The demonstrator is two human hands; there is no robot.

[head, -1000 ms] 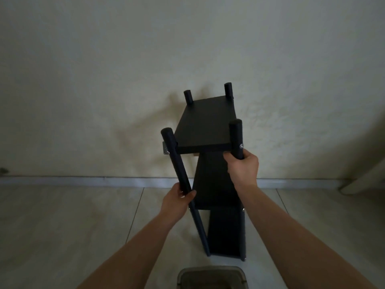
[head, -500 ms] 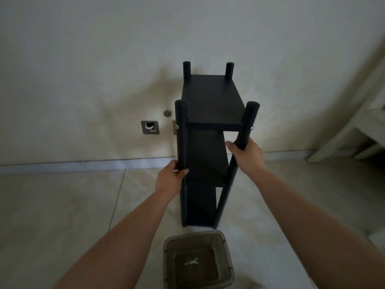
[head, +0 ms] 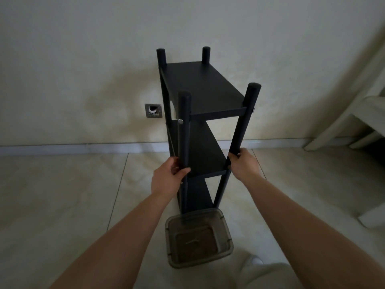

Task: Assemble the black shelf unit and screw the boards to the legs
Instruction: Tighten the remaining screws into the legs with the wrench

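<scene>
The black shelf unit is standing upright on the tiled floor near the wall, and the person is gripping it by its two near legs; the left hand is curling round the left leg, the right hand round the right leg, both just above the middle board. It is looking rigid, tall, narrow and likely tippy; the smooth round legs are the sensible hold; a clear plastic box is sitting at its foot.
</scene>
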